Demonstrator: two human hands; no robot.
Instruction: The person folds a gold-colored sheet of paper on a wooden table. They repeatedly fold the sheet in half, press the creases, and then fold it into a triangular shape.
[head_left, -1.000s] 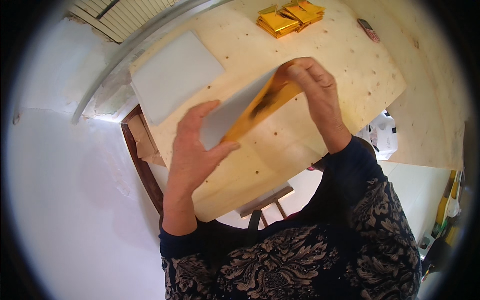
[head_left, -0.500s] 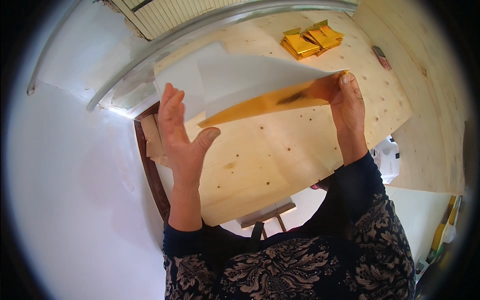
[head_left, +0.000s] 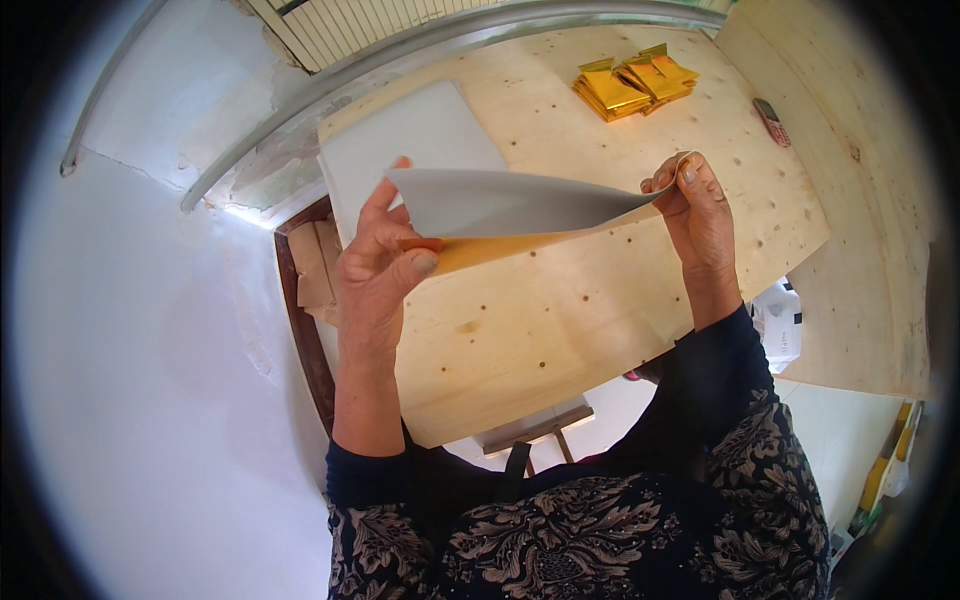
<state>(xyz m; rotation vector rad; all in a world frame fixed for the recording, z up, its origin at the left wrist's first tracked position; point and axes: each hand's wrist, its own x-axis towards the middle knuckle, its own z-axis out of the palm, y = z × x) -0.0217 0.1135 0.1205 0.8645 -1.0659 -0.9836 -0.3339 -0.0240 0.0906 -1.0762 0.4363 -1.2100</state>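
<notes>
Sheet (head_left: 520, 200), one, grey-white and gold-faced, bowed lengthwise above the wooden table (head_left: 600, 340). Right hand (head_left: 700, 215): closed, pinching its right end. Left hand (head_left: 375, 265): half open around the left end (firmness of grip cannot be told). Gold packets (head_left: 635, 85), piled, far side.

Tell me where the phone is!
In the head view, the phone lies at upper right, near the right edge of the wooden table, right of the gold packets.

On the wooden table (head_left: 520, 330) lie pale sheeting (head_left: 425, 132), gold packets (head_left: 618, 95) and 1 phone (head_left: 772, 122).
</notes>
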